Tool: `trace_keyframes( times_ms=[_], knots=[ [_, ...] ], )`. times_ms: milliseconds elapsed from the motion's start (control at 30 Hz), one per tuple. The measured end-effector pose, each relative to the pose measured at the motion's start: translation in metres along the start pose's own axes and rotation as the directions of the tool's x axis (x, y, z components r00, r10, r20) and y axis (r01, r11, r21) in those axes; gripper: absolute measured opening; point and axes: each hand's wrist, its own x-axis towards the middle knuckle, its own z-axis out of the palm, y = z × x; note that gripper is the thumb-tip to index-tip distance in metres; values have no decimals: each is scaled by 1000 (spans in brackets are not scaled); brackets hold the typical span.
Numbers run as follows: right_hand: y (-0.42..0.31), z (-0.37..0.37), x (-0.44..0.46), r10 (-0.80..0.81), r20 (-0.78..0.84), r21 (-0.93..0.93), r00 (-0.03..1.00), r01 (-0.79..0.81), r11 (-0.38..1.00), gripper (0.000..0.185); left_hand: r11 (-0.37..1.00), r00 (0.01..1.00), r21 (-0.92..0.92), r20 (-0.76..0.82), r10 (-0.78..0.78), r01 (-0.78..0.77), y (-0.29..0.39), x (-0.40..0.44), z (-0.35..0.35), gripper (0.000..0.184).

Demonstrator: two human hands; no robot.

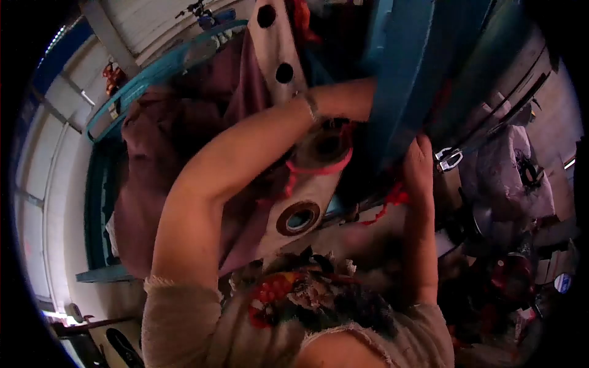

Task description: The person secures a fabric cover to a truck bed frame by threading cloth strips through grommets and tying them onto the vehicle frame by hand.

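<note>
My left arm reaches across a mauve curtain (pixel 172 147), and my left hand is hidden behind a blue metal column (pixel 405 73). The curtain has a pale band (pixel 276 46) with round holes. One hole, near my waist, carries a brown eyelet ring (pixel 299 218). Below my left wrist, a red-pink strip (pixel 322 167) curves round another opening. My right hand (pixel 419 161) is raised against the column's right edge. Its fingers are dim and partly hidden, so what they hold, if anything, does not show. Red ribbon (pixel 397 196) hangs beside my right wrist.
A teal curved frame (pixel 132 76) runs behind the curtain at the left. White wall panels (pixel 52 165) stand beyond it. To the right are a pale cloth (pixel 512 175) with dark marks and a dark red rounded object (pixel 512 273).
</note>
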Motion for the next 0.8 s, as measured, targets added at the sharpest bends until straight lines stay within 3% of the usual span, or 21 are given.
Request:
trace_keyframes(
  times_ms=[67,133,167,233,267,300,333,367,400,467,500,533,600,633,667,700,767,800],
  knots=[
    [0,14,-3,-114,-103,319,988,142,937,35,999,997,51,71,17,-21,-4,1,0,35],
    [13,16,-7,-129,-165,224,978,165,960,35,975,966,-2,131,-222,224,-8,-1,6,33],
    [21,17,-8,-156,-233,128,960,189,974,35,974,965,-6,134,-224,227,-6,-4,6,33],
    [34,15,-14,-132,-160,193,978,162,968,36,983,981,34,-82,-176,180,-1,-19,3,30],
    [43,13,-16,-118,-88,256,989,137,957,36,983,981,30,-80,-178,181,10,-27,-2,30],
    [66,10,-18,-115,-89,255,989,135,958,36,973,961,-57,-155,-228,222,29,-36,-8,31],
    [98,8,-19,-40,-92,389,995,73,918,33,956,933,-147,-224,-283,254,43,-46,-14,31],
    [115,6,-21,37,-83,515,996,12,857,30,955,933,-151,-222,-285,256,50,-57,-21,31],
    [89,11,-26,43,-81,513,996,5,858,30,946,939,-171,-165,-302,274,55,-69,-28,31],
    [39,21,-33,247,66,459,967,-249,853,32,935,942,-192,-103,-320,297,63,-81,-26,32],
    [59,17,-30,254,72,458,965,-258,851,32,954,967,-206,-81,-240,219,67,-87,-22,35],
    [95,9,-24,142,96,211,985,-159,964,31,964,985,-223,-63,-160,142,74,-93,-17,38],
    [86,13,-28,29,150,-46,988,-22,999,31,972,986,-178,-33,-164,156,91,-101,-8,42],
    [69,13,-31,230,158,232,960,-263,936,29,978,987,-131,-1,-161,160,98,-100,-3,46],
    [48,16,-35,408,221,480,886,-463,745,28,979,987,-133,-28,-160,155,105,-100,3,37],
    [39,17,-37,410,217,477,886,-463,747,28,979,987,-136,-31,-158,153,107,-100,8,37],
    [30,18,-40,326,253,463,911,-410,786,26,971,981,-188,155,-120,148,106,-101,17,24],
    [47,13,-36,329,254,459,909,-413,787,26,977,989,-191,131,-74,99,104,-104,21,19]
  ],
)
